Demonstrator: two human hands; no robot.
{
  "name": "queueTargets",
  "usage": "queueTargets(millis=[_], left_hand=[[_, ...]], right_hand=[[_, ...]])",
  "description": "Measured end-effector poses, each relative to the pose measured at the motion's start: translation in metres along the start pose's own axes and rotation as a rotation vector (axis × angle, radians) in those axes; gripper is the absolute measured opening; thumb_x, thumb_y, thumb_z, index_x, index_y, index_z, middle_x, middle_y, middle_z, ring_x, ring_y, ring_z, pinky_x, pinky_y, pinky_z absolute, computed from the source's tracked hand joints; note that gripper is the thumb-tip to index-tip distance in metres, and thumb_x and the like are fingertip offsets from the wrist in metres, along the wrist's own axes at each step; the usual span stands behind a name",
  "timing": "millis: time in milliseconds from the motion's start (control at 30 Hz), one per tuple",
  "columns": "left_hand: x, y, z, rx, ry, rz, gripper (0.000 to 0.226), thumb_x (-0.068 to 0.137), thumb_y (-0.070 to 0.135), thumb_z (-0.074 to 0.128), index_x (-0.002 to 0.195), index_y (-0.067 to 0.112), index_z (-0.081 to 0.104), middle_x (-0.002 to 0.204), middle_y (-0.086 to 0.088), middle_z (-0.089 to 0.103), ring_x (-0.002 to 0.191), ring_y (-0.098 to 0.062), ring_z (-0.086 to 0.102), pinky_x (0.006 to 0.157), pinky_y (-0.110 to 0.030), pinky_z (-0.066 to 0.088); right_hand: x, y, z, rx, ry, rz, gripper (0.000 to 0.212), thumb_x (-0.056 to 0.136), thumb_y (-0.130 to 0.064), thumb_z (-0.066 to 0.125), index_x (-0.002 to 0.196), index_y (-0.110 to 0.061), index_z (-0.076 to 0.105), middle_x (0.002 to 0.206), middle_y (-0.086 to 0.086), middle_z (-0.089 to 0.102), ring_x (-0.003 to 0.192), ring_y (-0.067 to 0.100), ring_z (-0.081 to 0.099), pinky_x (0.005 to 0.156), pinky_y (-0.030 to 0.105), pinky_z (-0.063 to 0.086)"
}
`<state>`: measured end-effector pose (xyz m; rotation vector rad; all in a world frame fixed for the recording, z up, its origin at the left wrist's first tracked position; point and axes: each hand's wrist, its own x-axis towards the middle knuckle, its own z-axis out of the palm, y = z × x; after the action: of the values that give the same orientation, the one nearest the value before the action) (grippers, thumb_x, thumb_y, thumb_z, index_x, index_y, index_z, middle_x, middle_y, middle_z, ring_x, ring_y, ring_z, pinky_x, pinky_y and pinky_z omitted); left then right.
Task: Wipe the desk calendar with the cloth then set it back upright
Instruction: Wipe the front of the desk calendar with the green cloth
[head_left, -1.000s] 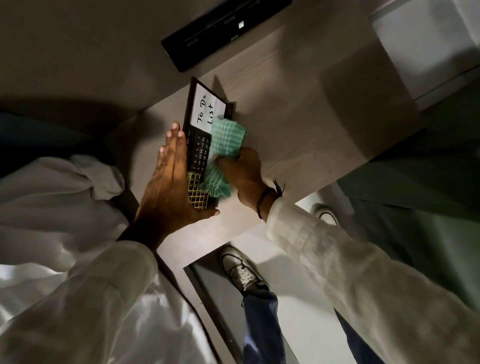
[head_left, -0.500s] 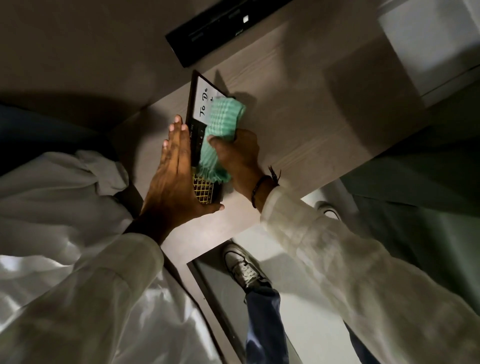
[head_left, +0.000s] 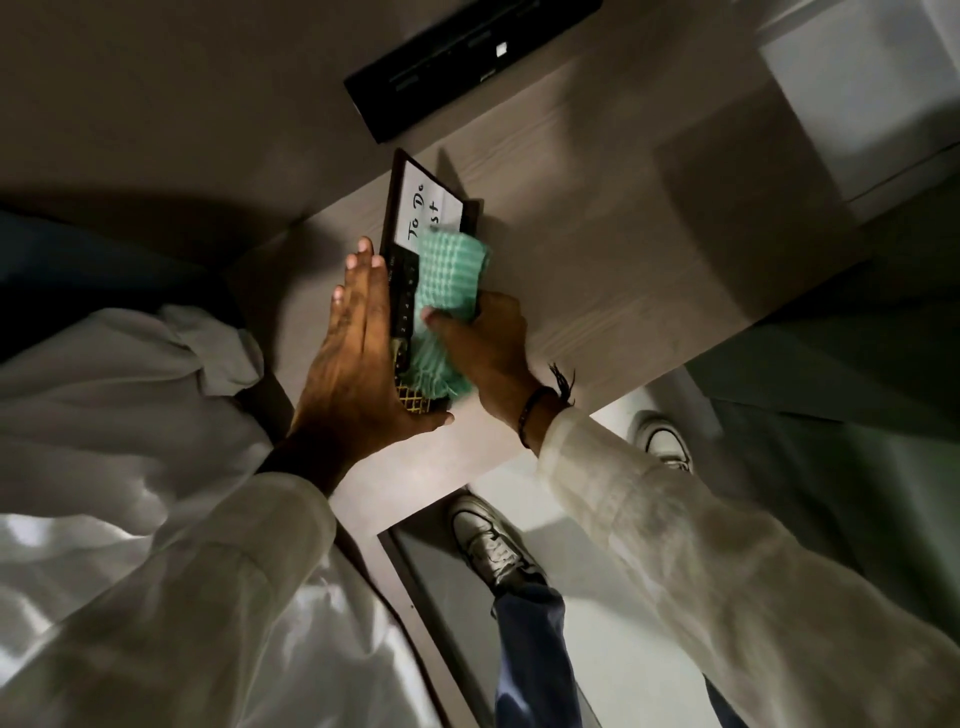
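White sleeves (head_left: 156, 597) fill the near field, one per arm; below the desk edge, two pale shoes (head_left: 493, 545) on a light floor.

Left hand (head_left: 358, 364): flat, fingers straight and together, palm pressed to the left long edge of the desk calendar (head_left: 410, 218); thumb hooked under its near end. An open, bracing hold, not a closed one.

Right hand (head_left: 488, 348): closed on a bunched green waffle cloth (head_left: 447, 280), pressing it to the calendar face. Dark cord bracelet (head_left: 540, 410) at the wrist.

Desk calendar: dark frame, on the pale wood desk (head_left: 597, 249) near its front-left corner. Long axis runs near to far, slightly tilted; gold lattice end nearest, white "To Do List" card at the far end. Whether it lies flat or leans on the left palm cannot be told. Cloth covers the mid-section and the card's lower lettering.

Beyond: black oblong panel (head_left: 467, 57) set at the desk's far edge, well apart from the calendar. Pale box-like surface (head_left: 857, 88) at far right.

Change from half a second ago: cloth lower on the face, more of the card exposed; left hand unchanged.
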<state>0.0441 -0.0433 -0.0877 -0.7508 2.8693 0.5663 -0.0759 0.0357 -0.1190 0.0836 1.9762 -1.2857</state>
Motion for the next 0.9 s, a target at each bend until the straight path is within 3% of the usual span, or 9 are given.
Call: queueTargets(millis=[100,300,433,600,767,900], left_hand=[[0.001,0.001,0.001,-0.022,-0.018,-0.016,0.160,0.057,0.071,0.088,0.164,-0.006,-0.005,0.175,-0.025,-0.006,0.164,-0.039,-0.005,0.133,-0.050,0.006],[0.001,-0.002,0.003,-0.031,0.011,-0.011,0.156,0.062,0.070,0.087,0.164,-0.007,-0.003,0.175,-0.027,-0.003,0.164,-0.039,-0.004,0.134,-0.049,0.005],[0.001,-0.002,0.007,-0.007,0.036,-0.001,0.155,0.063,0.076,0.082,0.163,-0.009,0.000,0.175,-0.027,-0.002,0.165,-0.038,-0.003,0.134,-0.050,0.007],[0.001,-0.005,0.009,-0.015,0.058,0.003,0.153,0.064,0.074,0.083,0.163,-0.009,0.001,0.175,-0.027,-0.002,0.163,-0.032,-0.009,0.135,-0.041,-0.001],[0.001,-0.004,0.010,-0.006,0.065,0.013,0.153,0.065,0.079,0.080,0.163,-0.011,0.003,0.174,-0.028,0.000,0.165,-0.040,-0.001,0.135,-0.050,0.008],[0.001,-0.004,0.011,-0.008,0.086,0.020,0.151,0.067,0.078,0.080,0.163,-0.012,0.005,0.174,-0.029,0.002,0.165,-0.041,0.002,0.135,-0.051,0.010]], right_hand=[[0.008,0.003,-0.005,0.022,0.026,0.055,0.009,0.077,-0.007,0.075,0.086,-0.005,0.078,0.081,0.011,0.078,0.076,0.029,0.077,0.071,0.053,0.064],[0.000,-0.002,0.003,-0.077,-0.007,-0.090,0.036,0.065,-0.034,0.080,0.088,-0.006,0.078,0.083,0.011,0.080,0.075,0.024,0.077,0.072,0.048,0.065],[0.008,0.009,-0.011,-0.093,-0.014,0.002,0.018,0.072,-0.019,0.078,0.086,-0.007,0.077,0.084,0.014,0.080,0.078,0.028,0.077,0.071,0.052,0.064],[0.003,-0.001,0.001,-0.092,-0.009,-0.040,0.044,0.058,-0.042,0.079,0.088,-0.009,0.078,0.081,0.008,0.081,0.073,0.024,0.078,0.071,0.047,0.065],[0.007,0.005,-0.009,-0.080,0.021,0.018,0.017,0.073,-0.017,0.081,0.087,-0.008,0.078,0.076,0.002,0.076,0.070,0.017,0.074,0.066,0.033,0.063],[0.005,-0.001,-0.001,-0.065,-0.005,0.025,0.033,0.062,-0.030,0.084,0.087,-0.009,0.078,0.079,0.006,0.080,0.069,0.021,0.077,0.068,0.044,0.066]])
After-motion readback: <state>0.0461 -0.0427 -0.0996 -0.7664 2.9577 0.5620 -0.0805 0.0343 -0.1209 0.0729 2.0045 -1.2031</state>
